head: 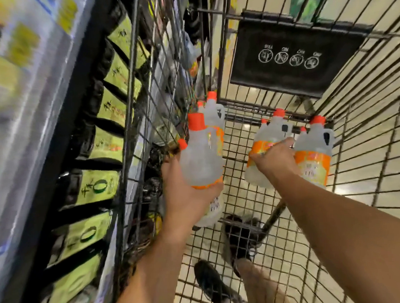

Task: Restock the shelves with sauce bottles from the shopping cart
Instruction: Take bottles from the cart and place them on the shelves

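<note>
Left hand (pixel 185 195) fingers curl round orange-capped sauce bottle (pixel 200 162) in wire cart (pixel 294 76). Right hand (pixel 276 159) fingers grip bottle pair (pixel 314 160). Shelf (pixel 32 112) with green packs (pixel 120 74) left, blurred.

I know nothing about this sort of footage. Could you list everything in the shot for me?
Sauce bottles: four, clear with orange caps and labels; two on the left and two on the right, inside the cart.
Shopping cart: one, dark wire, across the centre and right.
Flap: one, black with four white round icons, at the cart's far end.
Shelf bottles: a row, dark with green labels, on the left; too blurred to count.
Shoes: two, dark, seen through the cart's mesh.
Left hand: grips the front left bottle; the one behind seems held too.
Right hand: grips the right pair.
</note>
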{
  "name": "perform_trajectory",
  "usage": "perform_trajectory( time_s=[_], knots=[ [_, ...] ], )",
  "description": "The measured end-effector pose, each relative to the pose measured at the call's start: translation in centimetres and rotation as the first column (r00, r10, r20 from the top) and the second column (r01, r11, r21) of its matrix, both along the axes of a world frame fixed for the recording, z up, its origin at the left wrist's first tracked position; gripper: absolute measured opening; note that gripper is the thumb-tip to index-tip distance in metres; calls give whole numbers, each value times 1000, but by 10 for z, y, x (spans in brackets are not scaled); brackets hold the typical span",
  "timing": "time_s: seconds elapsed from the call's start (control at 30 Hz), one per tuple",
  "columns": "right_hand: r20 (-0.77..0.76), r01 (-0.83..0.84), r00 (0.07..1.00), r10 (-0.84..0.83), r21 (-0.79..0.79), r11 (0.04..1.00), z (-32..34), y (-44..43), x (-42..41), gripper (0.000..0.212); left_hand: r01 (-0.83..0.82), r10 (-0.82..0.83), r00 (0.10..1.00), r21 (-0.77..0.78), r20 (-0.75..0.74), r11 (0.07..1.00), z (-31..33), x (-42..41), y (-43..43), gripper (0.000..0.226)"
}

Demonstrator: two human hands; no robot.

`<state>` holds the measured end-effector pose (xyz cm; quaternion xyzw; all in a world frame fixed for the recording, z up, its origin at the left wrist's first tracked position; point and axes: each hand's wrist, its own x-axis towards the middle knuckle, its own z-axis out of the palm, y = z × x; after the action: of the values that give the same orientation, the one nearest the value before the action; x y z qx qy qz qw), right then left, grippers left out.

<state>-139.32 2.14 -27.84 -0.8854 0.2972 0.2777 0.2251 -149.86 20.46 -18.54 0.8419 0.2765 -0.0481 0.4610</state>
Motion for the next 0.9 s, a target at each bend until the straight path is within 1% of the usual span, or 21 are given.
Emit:
perform_trajectory(
  time_s=[0.1,0.13,0.27,0.33,0.47,0.57,0.67,0.8,0.9],
  knots=[
    [-41,85,996,-83,61,995,-10,-2,8,111,14,-14,1000,6,-8,1000,-9,-13,0,76],
    [-46,111,993,-107,70,991,-12,-2,9,112,13,-13,1000,6,-8,1000,-11,-16,0,76],
    [-18,173,985,-172,119,978,-14,-5,9,105,-16,16,1000,-26,-21,1000,-16,-26,-3,81],
    [60,149,986,-158,131,980,-11,-10,2,101,-19,18,1000,-30,-10,999,-14,-31,-5,81],
    [282,19,957,-73,192,981,8,-19,-19,82,-12,12,1000,8,7,1000,-5,-38,-5,80],
    [440,-84,897,-26,227,970,39,-24,-31,79,-2,2,1000,18,0,1000,14,-41,-9,77],
    [525,-146,851,-10,256,955,85,-23,-44,85,9,-9,1000,19,29,1000,46,-47,-15,76],
    [656,-230,752,-64,353,907,163,-20,-69,90,65,-78,981,76,175,995,109,-56,-19,69],
    [690,-328,716,-106,467,821,232,-15,-94,94,58,-73,958,61,276,996,172,-71,-17,73]
  ],
)
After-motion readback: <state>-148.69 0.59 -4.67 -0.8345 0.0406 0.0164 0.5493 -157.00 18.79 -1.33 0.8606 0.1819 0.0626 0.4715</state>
